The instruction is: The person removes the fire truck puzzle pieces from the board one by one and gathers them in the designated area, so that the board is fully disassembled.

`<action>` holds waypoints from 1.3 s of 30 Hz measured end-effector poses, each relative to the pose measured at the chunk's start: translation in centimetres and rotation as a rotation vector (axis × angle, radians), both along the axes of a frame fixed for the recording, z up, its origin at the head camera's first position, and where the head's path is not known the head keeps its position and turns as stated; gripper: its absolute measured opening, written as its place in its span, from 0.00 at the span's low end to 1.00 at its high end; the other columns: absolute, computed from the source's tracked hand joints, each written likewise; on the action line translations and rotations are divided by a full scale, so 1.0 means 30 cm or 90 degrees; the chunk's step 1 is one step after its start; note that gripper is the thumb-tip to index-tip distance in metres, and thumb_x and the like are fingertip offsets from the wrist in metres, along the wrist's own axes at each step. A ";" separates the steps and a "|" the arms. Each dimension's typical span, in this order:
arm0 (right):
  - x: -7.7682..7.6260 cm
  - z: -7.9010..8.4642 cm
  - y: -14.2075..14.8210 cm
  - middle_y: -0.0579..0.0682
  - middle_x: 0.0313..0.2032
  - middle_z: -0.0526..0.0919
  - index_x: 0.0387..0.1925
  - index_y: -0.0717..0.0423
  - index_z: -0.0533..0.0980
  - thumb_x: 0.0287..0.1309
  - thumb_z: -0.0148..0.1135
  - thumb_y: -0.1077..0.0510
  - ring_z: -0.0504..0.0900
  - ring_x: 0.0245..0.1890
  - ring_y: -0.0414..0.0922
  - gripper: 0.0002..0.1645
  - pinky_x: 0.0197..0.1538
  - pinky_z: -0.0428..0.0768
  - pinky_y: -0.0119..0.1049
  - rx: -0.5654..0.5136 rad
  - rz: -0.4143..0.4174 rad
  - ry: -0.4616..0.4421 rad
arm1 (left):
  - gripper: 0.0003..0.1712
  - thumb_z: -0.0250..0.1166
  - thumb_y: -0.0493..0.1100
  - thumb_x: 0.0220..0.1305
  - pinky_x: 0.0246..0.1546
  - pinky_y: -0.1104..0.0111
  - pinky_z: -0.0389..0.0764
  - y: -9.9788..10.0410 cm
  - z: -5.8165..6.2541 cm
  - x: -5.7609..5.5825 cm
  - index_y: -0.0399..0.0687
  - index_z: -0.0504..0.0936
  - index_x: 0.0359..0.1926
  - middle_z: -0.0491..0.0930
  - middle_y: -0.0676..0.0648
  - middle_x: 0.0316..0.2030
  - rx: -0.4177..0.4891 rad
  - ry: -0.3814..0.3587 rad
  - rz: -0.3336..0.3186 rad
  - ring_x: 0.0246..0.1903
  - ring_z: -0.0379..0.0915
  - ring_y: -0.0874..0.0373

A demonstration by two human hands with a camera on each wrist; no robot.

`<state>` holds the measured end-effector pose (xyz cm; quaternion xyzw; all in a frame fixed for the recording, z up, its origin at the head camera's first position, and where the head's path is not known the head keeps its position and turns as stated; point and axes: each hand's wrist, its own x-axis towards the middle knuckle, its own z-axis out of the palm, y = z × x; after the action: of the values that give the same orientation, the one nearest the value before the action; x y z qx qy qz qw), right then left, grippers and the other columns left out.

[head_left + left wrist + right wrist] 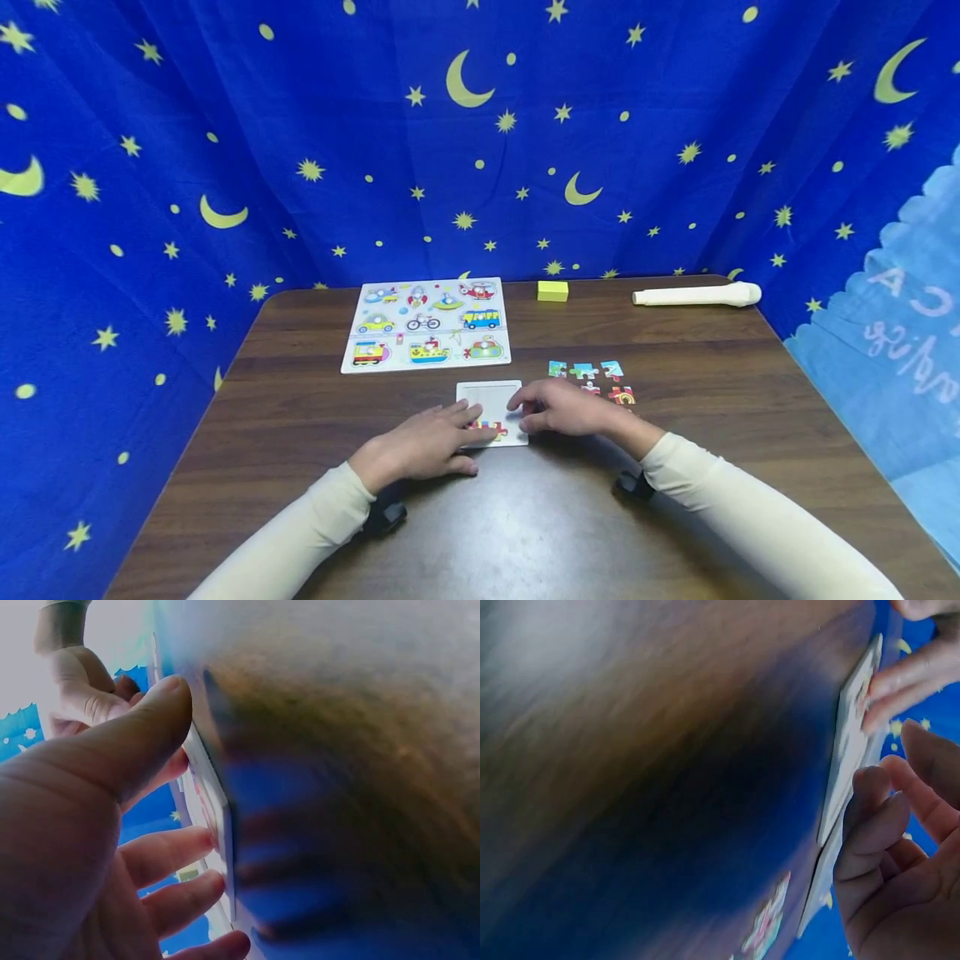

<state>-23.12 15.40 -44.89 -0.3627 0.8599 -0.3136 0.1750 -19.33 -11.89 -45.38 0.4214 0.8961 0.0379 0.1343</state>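
A small white puzzle tray (491, 400) lies on the table before me, with joined colourful jigsaw pieces (500, 431) along its near edge. My left hand (423, 443) reaches over the tray's left side, and its straight fingertips rest on the pieces and the rim. At the tray's right edge hovers my right hand (566, 407), fingers loosely bent and thumb apart; in the right wrist view nothing shows between its fingers (874, 832). Loose jigsaw pieces (585, 371) lie to the right of the tray, some of them partly hidden behind the right hand.
Behind the tray lies a larger vehicle picture board (397, 337). A yellow block (552, 291) and a white stick-like object (693, 295) with a thicker end sit near the table's back edge. Blue starry cloth (465, 167) hangs around the brown wooden table (300, 417).
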 end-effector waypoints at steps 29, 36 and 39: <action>0.036 -0.036 -0.152 0.44 0.33 0.78 0.35 0.50 0.82 0.53 0.77 0.54 0.76 0.32 0.40 0.11 0.38 0.77 0.36 0.119 -0.057 0.137 | 0.40 0.61 0.63 0.71 0.69 0.40 0.64 -0.017 -0.007 0.013 0.62 0.62 0.78 0.58 0.41 0.78 0.013 0.000 0.013 0.76 0.53 0.40; 0.032 -0.033 -0.153 0.44 0.33 0.77 0.36 0.51 0.81 0.52 0.77 0.55 0.75 0.32 0.41 0.12 0.38 0.77 0.38 0.125 -0.062 0.125 | 0.38 0.62 0.62 0.70 0.70 0.47 0.67 -0.056 0.011 0.020 0.51 0.69 0.74 0.60 0.41 0.77 0.038 0.004 0.031 0.75 0.57 0.42; 0.030 -0.034 -0.151 0.44 0.33 0.77 0.35 0.50 0.80 0.55 0.75 0.56 0.76 0.33 0.40 0.10 0.40 0.78 0.38 0.132 -0.065 0.124 | 0.36 0.61 0.63 0.71 0.70 0.50 0.69 -0.066 0.007 0.024 0.51 0.72 0.72 0.62 0.40 0.75 0.034 0.004 0.024 0.74 0.60 0.44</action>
<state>-22.23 10.87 -45.92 -0.3270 0.9179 -0.1951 0.1114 -18.62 -13.87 -45.16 0.4077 0.9030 0.0633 0.1196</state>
